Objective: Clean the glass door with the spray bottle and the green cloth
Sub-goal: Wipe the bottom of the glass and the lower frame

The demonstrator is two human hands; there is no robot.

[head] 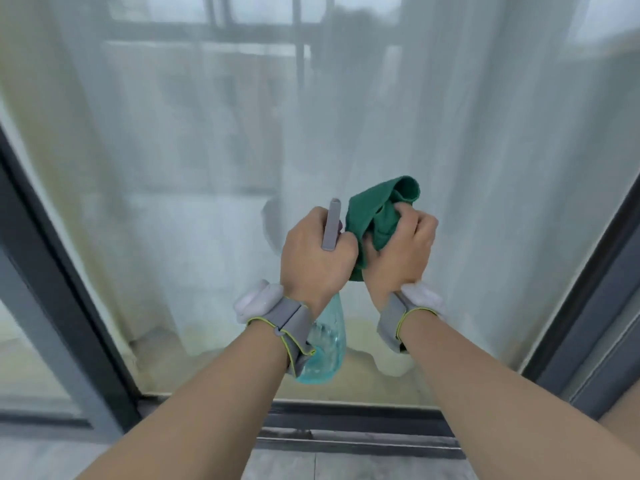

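Head view, both bare forearms reach forward toward the large glass door [485, 168], hands close together near frame centre, knuckles almost touching.

Left hand [317, 258] grips the neck of the translucent pale-blue plastic spray bottle [329, 351]; fingers curled tight round it, so they are hidden on the far side. The bottle's grey flat-topped spray head [331, 225] sticks up out of the fist at 12 o'clock from the knuckles, nozzle end pointing at the glass. The bottle body hangs below the wrist toward 6 o'clock, partly hidden by the forearm, tilted slightly.

Right hand [401, 251] holds the crumpled dark green cloth [377, 209]; fingers curled into the fabric, thumb pressed on its near side. Most of the cloth bunches out above the fingers toward 11 o'clock, a rolled fold at the top; a smaller tail drops between the two hands toward 7 o'clock from the right palm, touching or just beside the left hand's knuckles. Cannot tell if the cloth touches the glass.

Each wrist carries a grey fabric wristband with yellow-green edging [287, 323], each with a white rounded plastic unit on its outer side.

Behind the glass hangs a white sheer curtain [173, 202]. Dark grey metal door frame [62, 271] runs diagonally at 9 o'clock and again at 3 o'clock; dark sliding track [356, 431] crosses at 6 o'clock, grey floor tiles below it.
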